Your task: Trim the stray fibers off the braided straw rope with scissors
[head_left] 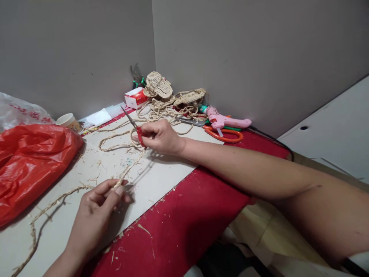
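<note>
My left hand (100,207) pinches a braided straw rope (131,167) between thumb and fingers, low over the white board. From there the rope runs up toward my right hand (161,137), and its other end trails left across the board. My right hand is closed around the red handles of small scissors (138,132), whose dark blades point up and left. The rope passes close under the scissors; whether the right fingers touch it too is hard to see. Behind them a loop of the same rope lies on the board.
Coiled straw pieces (158,85) and tangled rope sit at the back corner by a red-and-white box (136,98) and pliers (138,79). A pink glue gun (227,121) and orange-handled scissors (225,135) lie right. A red plastic bag (37,165) and paper cup (68,122) stand left.
</note>
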A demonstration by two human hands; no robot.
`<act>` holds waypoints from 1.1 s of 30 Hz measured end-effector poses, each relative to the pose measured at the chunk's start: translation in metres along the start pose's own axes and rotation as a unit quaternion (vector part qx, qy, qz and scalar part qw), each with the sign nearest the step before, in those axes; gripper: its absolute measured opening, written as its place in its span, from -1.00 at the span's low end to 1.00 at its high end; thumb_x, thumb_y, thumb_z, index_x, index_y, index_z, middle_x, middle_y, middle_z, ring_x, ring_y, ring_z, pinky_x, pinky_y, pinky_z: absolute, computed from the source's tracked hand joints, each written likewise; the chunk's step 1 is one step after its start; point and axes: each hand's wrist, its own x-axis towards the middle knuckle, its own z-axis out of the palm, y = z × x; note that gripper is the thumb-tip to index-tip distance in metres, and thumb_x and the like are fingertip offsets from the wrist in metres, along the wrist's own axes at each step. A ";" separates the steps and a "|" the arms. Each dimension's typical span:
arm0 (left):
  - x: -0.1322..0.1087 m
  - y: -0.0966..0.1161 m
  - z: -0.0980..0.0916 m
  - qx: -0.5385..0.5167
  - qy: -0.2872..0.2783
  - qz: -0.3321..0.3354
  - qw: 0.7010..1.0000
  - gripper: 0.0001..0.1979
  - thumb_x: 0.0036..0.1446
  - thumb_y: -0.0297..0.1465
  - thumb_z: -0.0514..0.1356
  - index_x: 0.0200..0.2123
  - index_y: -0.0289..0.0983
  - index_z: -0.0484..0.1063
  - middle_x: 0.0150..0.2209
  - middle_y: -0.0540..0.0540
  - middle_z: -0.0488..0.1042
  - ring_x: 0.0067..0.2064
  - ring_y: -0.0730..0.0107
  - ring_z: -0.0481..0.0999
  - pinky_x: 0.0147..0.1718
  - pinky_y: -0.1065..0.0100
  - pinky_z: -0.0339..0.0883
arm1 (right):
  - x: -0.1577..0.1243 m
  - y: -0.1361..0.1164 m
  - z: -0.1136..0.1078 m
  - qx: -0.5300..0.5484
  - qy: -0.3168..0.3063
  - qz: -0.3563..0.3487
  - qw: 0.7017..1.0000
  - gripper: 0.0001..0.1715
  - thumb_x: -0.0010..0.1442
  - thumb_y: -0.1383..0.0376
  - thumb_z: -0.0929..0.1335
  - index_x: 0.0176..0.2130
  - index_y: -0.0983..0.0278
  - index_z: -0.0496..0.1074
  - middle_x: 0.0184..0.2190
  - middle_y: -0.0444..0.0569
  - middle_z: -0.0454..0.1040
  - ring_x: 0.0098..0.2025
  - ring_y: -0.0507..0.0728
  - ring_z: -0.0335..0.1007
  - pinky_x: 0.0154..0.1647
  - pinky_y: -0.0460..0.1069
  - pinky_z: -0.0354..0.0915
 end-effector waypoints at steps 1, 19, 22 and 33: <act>0.001 0.001 -0.001 -0.035 -0.018 -0.019 0.999 -0.73 0.07 -0.17 0.33 -0.27 -0.24 0.61 -0.44 -0.14 0.55 -0.43 0.37 0.37 -0.36 0.40 0.26 | 0.000 0.001 -0.003 -0.021 0.005 -0.024 0.999 -0.60 0.20 0.14 0.31 -0.57 0.27 0.22 -0.62 -0.20 0.19 -0.51 -0.06 0.04 -0.44 -0.09 0.07; 0.000 0.012 0.002 -0.212 -0.075 -0.168 0.960 -0.67 -0.08 -0.34 0.44 -0.22 -0.33 0.58 -0.59 0.12 0.08 -0.59 0.66 -0.05 -0.66 0.58 -0.13 | 0.002 0.006 -0.018 -0.260 -0.050 -0.163 0.950 -0.54 0.36 0.11 0.15 -0.40 0.25 0.44 -0.59 -0.13 0.27 -0.47 0.00 0.17 -0.37 -0.05 0.10; 0.001 0.015 0.001 -0.247 -0.097 -0.188 0.945 -0.62 -0.04 -0.23 0.39 -0.21 -0.39 0.59 -0.57 0.15 -0.07 -0.58 0.65 -0.19 -0.68 0.57 -0.24 | 0.002 0.006 -0.020 -0.279 -0.074 -0.170 0.942 -0.58 0.34 0.15 0.16 -0.38 0.24 0.45 -0.58 -0.11 0.30 -0.46 0.02 0.20 -0.36 -0.04 0.09; -0.018 0.020 0.016 -0.064 0.083 -0.029 0.994 -0.68 -0.11 -0.15 0.42 -0.38 -0.27 0.59 -0.67 0.08 0.13 -0.63 0.59 -0.02 -0.69 0.52 -0.18 | 0.005 0.021 -0.004 -0.312 -0.112 -0.104 0.938 -0.58 0.31 0.16 0.16 -0.31 0.31 0.48 -0.46 -0.05 0.48 -0.39 0.04 0.32 -0.38 -0.04 0.03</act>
